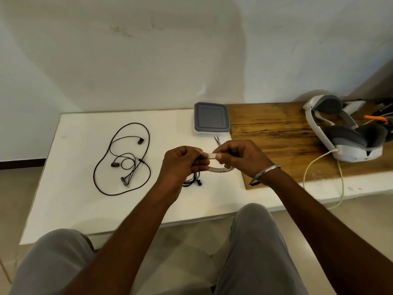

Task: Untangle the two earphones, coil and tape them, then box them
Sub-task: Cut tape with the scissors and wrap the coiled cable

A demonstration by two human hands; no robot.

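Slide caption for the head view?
Left hand and right hand pinch a tape strip above the coiled earphone; the second earphone lies loose on the table.

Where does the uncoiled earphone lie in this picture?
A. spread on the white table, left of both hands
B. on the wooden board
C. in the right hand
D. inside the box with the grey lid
A: the uncoiled earphone lies in loose loops on the white table, apart from the left hand, which with the right hand pinches a tape strip; the box is shut.
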